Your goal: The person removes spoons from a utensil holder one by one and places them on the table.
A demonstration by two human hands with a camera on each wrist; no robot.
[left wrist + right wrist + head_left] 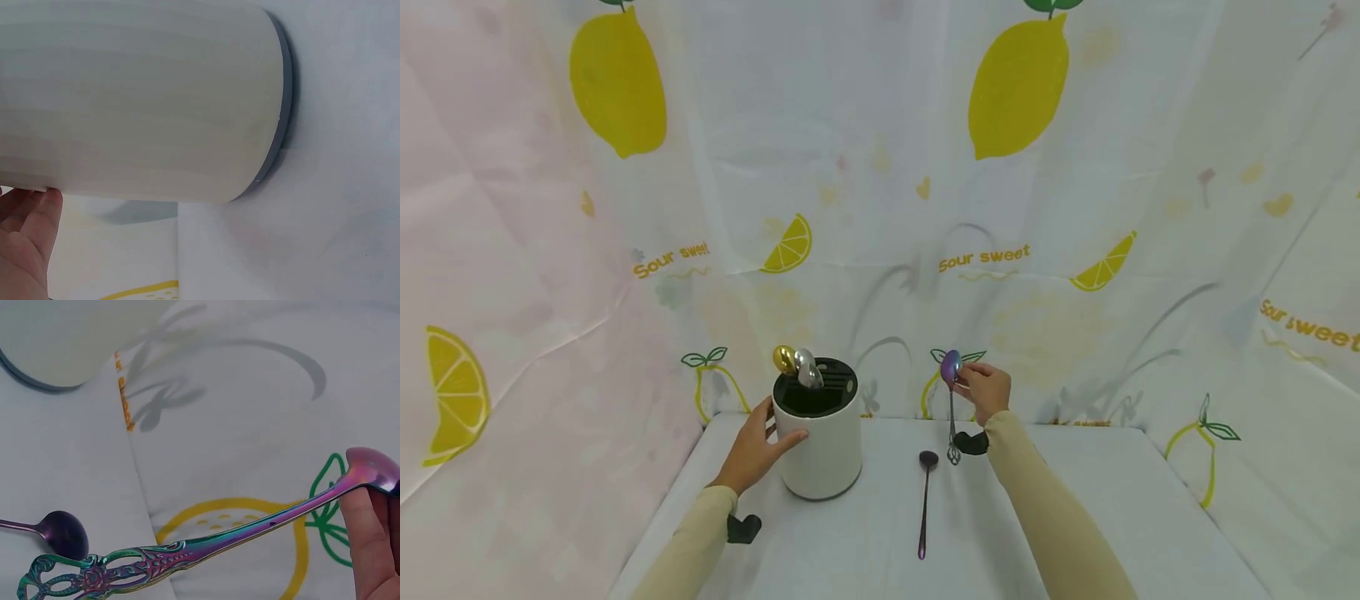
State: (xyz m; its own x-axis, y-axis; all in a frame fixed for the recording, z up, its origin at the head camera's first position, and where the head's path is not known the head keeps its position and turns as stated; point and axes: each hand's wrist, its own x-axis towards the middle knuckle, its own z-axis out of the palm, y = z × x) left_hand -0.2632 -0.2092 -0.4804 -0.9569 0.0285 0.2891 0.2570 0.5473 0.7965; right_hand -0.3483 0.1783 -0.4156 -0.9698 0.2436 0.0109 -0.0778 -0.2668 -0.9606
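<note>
A white cylindrical utensil holder [820,458] with a black slotted top stands on the table at left of centre. My left hand [758,450] rests against its side, thumb across the front and fingers round the left; the left wrist view shows fingertips at its wall. In its top sit a gold spoon [785,359] and a silver spoon [808,368], bowls up. My right hand [987,388] pinches a rainbow-coloured spoon [250,526] near its bowl, the openwork handle hanging down. Left of that handle lies a dark purple spoon [925,500] on the table.
The white-covered table [857,567] reaches back to a hanging cloth [865,183] printed with lemons. More cloth hangs at the left and right sides. A dark band with a heart-like shape [744,529] sits at the left wrist, another [972,442] at the right.
</note>
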